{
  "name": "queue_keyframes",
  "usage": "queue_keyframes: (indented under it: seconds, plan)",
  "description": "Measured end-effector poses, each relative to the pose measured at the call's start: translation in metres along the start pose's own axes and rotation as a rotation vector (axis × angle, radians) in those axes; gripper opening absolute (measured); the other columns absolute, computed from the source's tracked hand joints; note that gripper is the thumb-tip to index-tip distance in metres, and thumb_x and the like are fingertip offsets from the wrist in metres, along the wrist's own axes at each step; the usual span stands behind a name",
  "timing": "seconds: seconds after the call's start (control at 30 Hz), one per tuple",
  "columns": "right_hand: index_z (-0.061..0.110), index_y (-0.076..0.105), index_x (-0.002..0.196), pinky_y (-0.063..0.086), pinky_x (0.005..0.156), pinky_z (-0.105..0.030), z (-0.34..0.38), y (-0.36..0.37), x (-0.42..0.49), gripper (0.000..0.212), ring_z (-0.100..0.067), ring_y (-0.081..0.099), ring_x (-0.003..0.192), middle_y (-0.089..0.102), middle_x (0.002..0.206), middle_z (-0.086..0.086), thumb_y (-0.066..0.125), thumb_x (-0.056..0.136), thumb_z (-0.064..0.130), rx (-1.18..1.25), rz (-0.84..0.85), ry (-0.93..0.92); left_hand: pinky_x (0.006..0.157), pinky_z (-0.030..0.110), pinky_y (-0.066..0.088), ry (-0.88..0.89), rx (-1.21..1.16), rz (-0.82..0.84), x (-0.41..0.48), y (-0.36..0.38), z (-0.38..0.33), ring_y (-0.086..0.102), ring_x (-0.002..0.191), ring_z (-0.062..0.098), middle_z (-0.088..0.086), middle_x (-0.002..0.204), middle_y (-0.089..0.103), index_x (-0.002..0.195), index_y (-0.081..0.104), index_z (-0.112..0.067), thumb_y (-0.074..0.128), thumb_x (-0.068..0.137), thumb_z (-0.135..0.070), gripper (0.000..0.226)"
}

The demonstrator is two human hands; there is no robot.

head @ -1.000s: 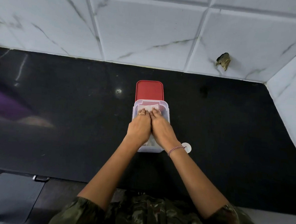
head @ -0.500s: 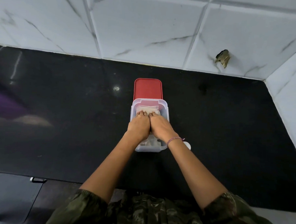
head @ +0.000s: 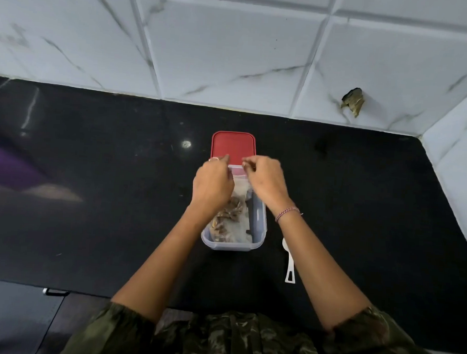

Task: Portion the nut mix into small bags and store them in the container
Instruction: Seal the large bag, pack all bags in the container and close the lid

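Note:
A clear plastic container (head: 261,227) stands on the black counter (head: 101,223), its long side pointing away from me. Small clear bags of nut mix (head: 228,213) lie inside it. A red lid (head: 233,146) lies flat on the counter just behind the container's far end. My left hand (head: 213,182) and my right hand (head: 266,179) are over the far half of the container, a little apart. Their curled fingertips meet the lid's near edge from the left and the right. The hands hide the far end of the container.
A white plastic scoop (head: 290,263) lies on the counter to the right of the container, beside my right forearm. Marble-look wall tiles (head: 234,53) close off the back and the right side. A dark drawer front (head: 13,319) sits below the counter's front edge at left.
Both hands were pressing side by side on the bags inside the container. They have lifted off, moved apart and reached forward to the red lid's near edge. The lid has not moved.

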State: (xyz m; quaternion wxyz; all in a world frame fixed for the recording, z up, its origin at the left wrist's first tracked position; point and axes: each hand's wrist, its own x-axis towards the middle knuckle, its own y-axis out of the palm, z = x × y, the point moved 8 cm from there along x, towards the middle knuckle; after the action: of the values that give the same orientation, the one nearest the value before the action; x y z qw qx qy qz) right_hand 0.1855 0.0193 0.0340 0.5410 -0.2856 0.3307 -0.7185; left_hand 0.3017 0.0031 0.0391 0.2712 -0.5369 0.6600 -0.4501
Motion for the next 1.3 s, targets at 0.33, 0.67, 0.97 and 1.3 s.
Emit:
queue_keyframes:
  seconds: [0.33, 0.67, 0.97, 1.3]
  plan:
    - [0.004, 0.07, 0.101, 0.055, 0.087, -0.036, -0.086, 0.026, 0.081, 0.016, -0.021, 0.067, 0.093, 0.069, 0.104, -0.012, 0.06, 0.089, 0.007, 0.272, 0.07, 0.404, 0.064, 0.031, 0.04, -0.38, -0.26, 0.163, 0.09, 0.032, 0.06, 0.054, 0.075, 0.029, 0.009, 0.067, 0.055, 0.064, 0.053, -0.005, 0.048, 0.088, -0.009, 0.025]
    - [0.0, 0.068, 0.105, 0.054, 0.088, -0.038, -0.128, 0.069, 0.103, 0.028, -0.027, 0.067, 0.096, 0.068, 0.105, -0.017, 0.074, 0.079, 0.008, 0.256, 0.153, 0.581, 0.078, 0.041, 0.051, -0.531, -0.244, 0.329, 0.115, 0.084, 0.089, 0.061, 0.088, 0.038, 0.029, 0.105, 0.064, 0.07, 0.053, 0.002, 0.042, 0.083, 0.002, 0.017]
    - [0.003, 0.067, 0.11, 0.053, 0.09, -0.035, -0.131, 0.067, 0.098, 0.034, -0.021, 0.066, 0.097, 0.068, 0.108, -0.01, 0.074, 0.077, 0.003, 0.317, 0.143, 0.621, 0.079, 0.048, 0.057, -0.596, -0.324, 0.248, 0.119, 0.095, 0.11, 0.065, 0.077, 0.035, 0.021, 0.08, 0.063, 0.072, 0.065, 0.0, 0.045, 0.08, 0.008, 0.022]
    - [0.003, 0.069, 0.107, 0.054, 0.088, -0.03, -0.113, 0.025, 0.096, 0.029, -0.016, 0.065, 0.09, 0.07, 0.105, -0.01, 0.074, 0.08, 0.013, 0.57, -0.093, 0.534, 0.057, 0.023, 0.058, -0.603, -0.719, 0.083, 0.118, 0.06, 0.104, 0.061, 0.063, 0.012, 0.007, 0.081, 0.065, 0.107, 0.068, 0.0, 0.056, 0.091, 0.003, 0.02]
